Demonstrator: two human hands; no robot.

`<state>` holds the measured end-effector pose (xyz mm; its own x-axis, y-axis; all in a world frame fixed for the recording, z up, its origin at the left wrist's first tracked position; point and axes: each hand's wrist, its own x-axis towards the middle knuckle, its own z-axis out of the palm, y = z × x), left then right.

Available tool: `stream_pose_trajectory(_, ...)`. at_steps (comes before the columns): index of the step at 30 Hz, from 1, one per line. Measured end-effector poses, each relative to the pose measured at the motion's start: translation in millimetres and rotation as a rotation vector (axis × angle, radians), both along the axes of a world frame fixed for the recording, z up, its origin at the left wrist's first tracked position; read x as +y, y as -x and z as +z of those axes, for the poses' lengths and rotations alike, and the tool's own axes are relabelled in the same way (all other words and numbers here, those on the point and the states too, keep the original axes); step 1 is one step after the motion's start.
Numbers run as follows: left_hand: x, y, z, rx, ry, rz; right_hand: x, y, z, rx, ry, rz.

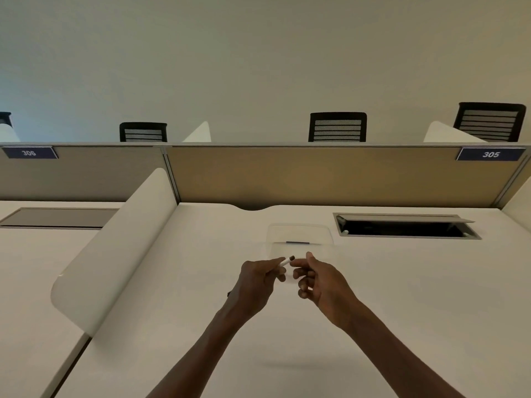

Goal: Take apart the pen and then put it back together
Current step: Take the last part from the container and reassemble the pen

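Observation:
A white pen [286,261] with a dark tip sticks up and to the right out of my left hand [258,280], which grips its barrel above the white desk. My right hand [317,282] is just to the right of it. Its thumb and forefinger pinch at the pen's dark end. The other right fingers are curled loosely. Most of the barrel is hidden inside my left fist.
A clear plastic tray [300,235] lies on the desk [201,311] just beyond my hands. An open cable hatch [406,226] is at the back right. A white curved divider [115,254] stands at the left, a tan partition [330,173] behind.

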<state>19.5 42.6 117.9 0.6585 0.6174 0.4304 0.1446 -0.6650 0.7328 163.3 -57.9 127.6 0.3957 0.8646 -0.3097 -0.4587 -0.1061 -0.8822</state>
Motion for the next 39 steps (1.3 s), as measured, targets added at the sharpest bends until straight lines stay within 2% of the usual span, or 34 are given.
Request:
stream_pose_trajectory(3, 2, -4, -2, 0.005, 0.060, -0.005, 0, 2, -1, -0.085, -0.118, 0.033)
stream_pose_trajectory(5, 1, -7, -4, 0.015, 0.094, -0.028, 0, 7, 0, -0.219, -0.145, 0.033)
stream_pose_trajectory(8, -1, -12, -3, -0.004, 0.120, -0.074, 4, 12, -1, -0.454, -0.134, -0.088)
stream_pose_trajectory(11, -2, -16, -5, -0.031, 0.128, -0.070, 11, 13, -2, -0.589, -0.110, -0.201)
stream_pose_trajectory(18, 16, -6, -56, 0.291, 0.018, 0.098, 21, -1, -6, -0.854, -0.073, -0.308)
stream_pose_trajectory(22, 23, 3, -96, 0.440, 0.016, 0.148, 19, -9, -4, -0.882, -0.091, -0.308)
stream_pose_trajectory(28, 28, 14, -140, 0.657, -0.030, 0.195, 14, -10, -3, -0.821, -0.119, -0.292)
stream_pose_trajectory(34, 27, 25, -167, 0.770, -0.003, 0.217, 17, -10, -1, -0.761, -0.188, -0.274)
stream_pose_trajectory(39, 26, 28, -174, 0.790, -0.032, 0.242, 21, -9, 4, -0.736, -0.273, -0.221)
